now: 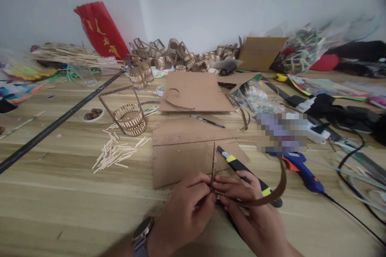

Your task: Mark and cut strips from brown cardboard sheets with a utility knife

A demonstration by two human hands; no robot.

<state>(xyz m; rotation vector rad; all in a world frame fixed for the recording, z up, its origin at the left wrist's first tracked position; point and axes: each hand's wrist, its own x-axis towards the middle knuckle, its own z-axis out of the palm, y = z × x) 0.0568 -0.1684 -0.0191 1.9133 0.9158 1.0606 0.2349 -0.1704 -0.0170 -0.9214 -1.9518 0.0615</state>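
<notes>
My left hand (188,204) and my right hand (253,213) meet at the front of the table, fingers pinched on a narrow brown cardboard strip (279,188). One end of the strip stands upright between my fingertips; the rest curls out over my right hand. Beneath and beside my right hand lies a black and yellow utility knife (241,164). Just beyond my hands are a flat cardboard sheet (177,160) and a second cardboard piece (193,88), with a pen (207,121) between them. A small basket with a tall handle (129,118) stands at left.
Loose short sticks (113,154) lie near a bowl of brown balls (93,115). A blue hot glue gun (304,170) with its cord lies at right. Many small baskets (181,54) are heaped at the back, between a red bag (102,32) and a cardboard box (262,54).
</notes>
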